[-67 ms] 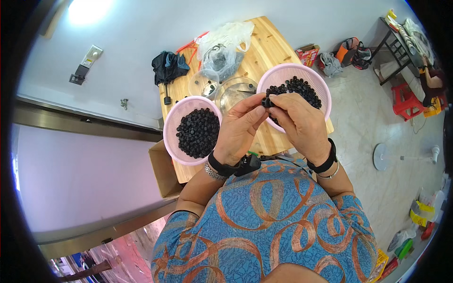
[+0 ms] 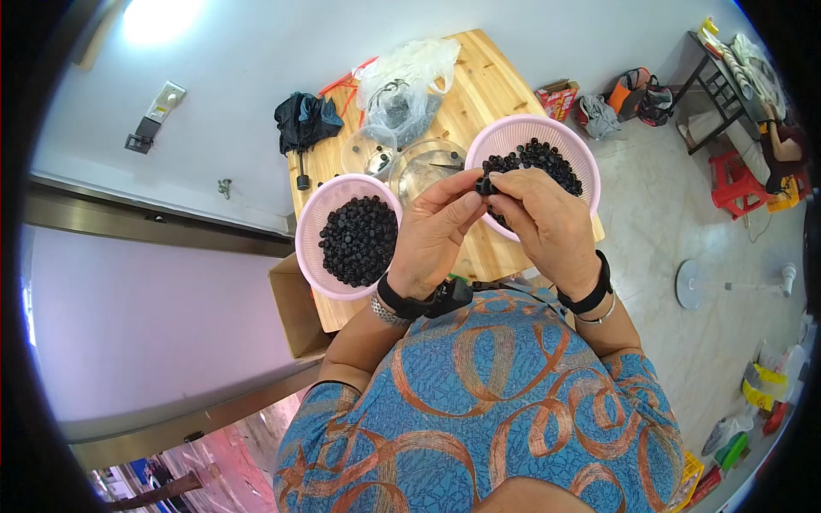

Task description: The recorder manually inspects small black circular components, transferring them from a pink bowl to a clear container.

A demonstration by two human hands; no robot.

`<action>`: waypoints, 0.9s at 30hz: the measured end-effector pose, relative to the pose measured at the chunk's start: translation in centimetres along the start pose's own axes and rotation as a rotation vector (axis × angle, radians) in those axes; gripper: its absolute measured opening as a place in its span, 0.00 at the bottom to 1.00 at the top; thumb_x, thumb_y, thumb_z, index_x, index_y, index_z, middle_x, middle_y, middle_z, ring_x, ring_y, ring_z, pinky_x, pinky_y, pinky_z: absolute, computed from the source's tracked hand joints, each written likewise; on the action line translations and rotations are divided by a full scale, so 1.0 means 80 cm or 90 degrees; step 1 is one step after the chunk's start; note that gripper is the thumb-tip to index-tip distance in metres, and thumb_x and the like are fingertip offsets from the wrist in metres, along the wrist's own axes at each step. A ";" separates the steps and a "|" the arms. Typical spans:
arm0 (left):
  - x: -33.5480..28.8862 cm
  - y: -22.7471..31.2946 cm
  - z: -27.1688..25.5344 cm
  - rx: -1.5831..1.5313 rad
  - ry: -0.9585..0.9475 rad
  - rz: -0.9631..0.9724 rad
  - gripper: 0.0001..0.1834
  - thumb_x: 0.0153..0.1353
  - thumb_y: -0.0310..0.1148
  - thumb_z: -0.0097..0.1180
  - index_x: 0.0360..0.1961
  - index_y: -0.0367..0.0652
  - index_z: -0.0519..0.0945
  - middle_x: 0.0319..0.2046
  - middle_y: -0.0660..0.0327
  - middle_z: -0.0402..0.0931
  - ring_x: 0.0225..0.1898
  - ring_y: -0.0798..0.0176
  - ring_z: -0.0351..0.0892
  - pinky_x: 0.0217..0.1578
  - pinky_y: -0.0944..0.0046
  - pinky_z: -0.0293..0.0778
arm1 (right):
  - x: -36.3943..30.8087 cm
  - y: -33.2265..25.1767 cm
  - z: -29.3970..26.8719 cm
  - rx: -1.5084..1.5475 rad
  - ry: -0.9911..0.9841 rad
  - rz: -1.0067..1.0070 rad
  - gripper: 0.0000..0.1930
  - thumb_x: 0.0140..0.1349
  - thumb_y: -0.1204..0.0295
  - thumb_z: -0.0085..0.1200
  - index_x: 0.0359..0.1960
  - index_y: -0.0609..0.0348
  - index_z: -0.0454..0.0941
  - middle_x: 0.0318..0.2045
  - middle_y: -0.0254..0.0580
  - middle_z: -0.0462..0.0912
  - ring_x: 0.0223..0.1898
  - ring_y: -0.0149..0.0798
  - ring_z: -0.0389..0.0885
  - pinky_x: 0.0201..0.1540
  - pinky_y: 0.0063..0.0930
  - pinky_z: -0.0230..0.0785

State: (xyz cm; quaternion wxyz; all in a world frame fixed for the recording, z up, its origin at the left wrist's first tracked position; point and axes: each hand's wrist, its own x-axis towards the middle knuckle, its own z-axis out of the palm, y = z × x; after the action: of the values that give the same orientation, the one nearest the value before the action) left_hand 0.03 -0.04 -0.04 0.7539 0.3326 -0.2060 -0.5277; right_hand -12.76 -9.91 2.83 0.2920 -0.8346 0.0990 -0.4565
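Between my fingertips is a small round black part [image 2: 485, 185], partly hidden by the fingers. My left hand [image 2: 438, 227] pinches it from the left with thumb and forefinger. My right hand [image 2: 547, 221] grips it from the other side, and the two hands nearly touch. Behind the right hand stands a pink basket [image 2: 585, 152] holding many small black parts [image 2: 550, 162]. To the left of my left hand, a second pink basket [image 2: 309, 256] is fuller, with a heap of similar black pieces [image 2: 359, 241].
Past my hands on the wooden table [image 2: 489, 73] lie a clear round tray [image 2: 419, 173], a small clear bowl [image 2: 357, 152] and a plastic bag [image 2: 410, 90]. A folded dark umbrella [image 2: 306, 124] rests at the left edge. Another person [image 2: 782, 154] is at far right, near a red stool [image 2: 734, 184].
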 end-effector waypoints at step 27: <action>-0.006 0.017 0.005 0.293 -0.038 0.011 0.11 0.57 0.22 0.52 0.43 0.35 0.75 0.35 0.60 0.76 0.36 0.71 0.76 0.39 0.73 0.73 | 0.018 0.023 -0.030 0.325 -0.242 0.373 0.12 0.46 0.74 0.63 0.32 0.62 0.76 0.20 0.29 0.74 0.21 0.19 0.67 0.23 0.14 0.60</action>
State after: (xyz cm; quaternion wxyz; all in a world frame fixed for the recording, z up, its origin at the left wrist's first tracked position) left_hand 0.45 0.60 1.22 0.6563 0.4784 -0.3455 -0.4702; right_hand -13.74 -12.95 3.77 0.6194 -0.7416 0.1603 -0.2019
